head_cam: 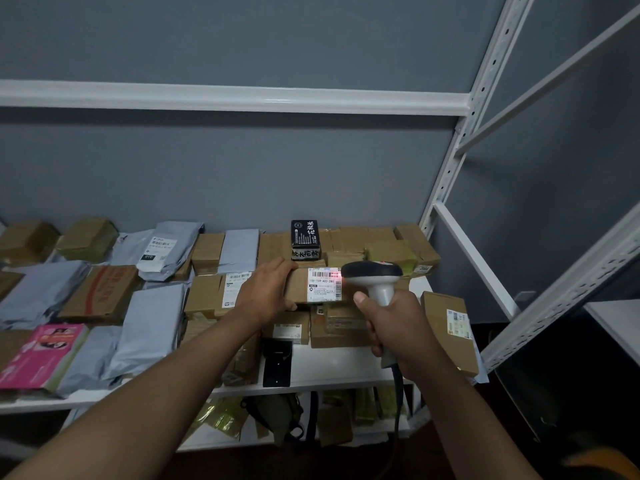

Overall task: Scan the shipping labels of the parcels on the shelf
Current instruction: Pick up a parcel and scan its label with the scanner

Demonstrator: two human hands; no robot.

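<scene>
Small print on the shipping label (324,285) at centre frame is blurring, perhaps unreadable; the pink parcel (41,355) is running off the left edge.

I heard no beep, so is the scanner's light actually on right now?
On. The scanner in the right hand casts a red glow on the shipping label.

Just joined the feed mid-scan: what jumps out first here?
The red glow where the scanner, gripped in the right hand, meets the white shipping label at centre. The left hand holds that cardboard parcel tilted up. Behind it stands a black box, and a pink package lies at the shelf's front left.
</scene>
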